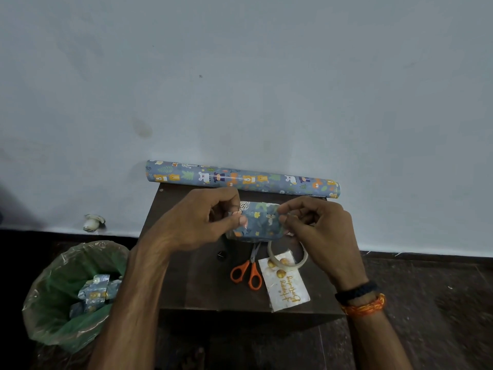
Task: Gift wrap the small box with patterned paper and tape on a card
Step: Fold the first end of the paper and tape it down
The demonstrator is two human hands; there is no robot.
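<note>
Paper already covers the small box [257, 221], a blue animal-print parcel that we hold just above the dark brown wooden table [192, 276], in front of the long roll of the same patterned wrapping paper [242, 178] lying along the far edge against the wall. Our left hand [205, 222] pinches the parcel's left end between thumb and curled fingers, and our right hand [314, 225] pinches the right end the same way, so both are closed on the parcel.

We judge the step in hand to be tidying and fixing the end flaps. To do it well, we should press each flap flat against the box end, crease the corners sharply, and keep one hand clamped on the fold while the other fetches tape. Whether any tape already sits under our fingertips we cannot tell.

The clear tape ring [288, 259] lies on the near-right part of the table, partly over the white birthday card with gold lettering [286, 285], just right of the orange-handled scissors [246, 273]. The card is not yet attached. A green-lined waste bin [77, 292] with paper scraps stands on the floor to the left.
</note>
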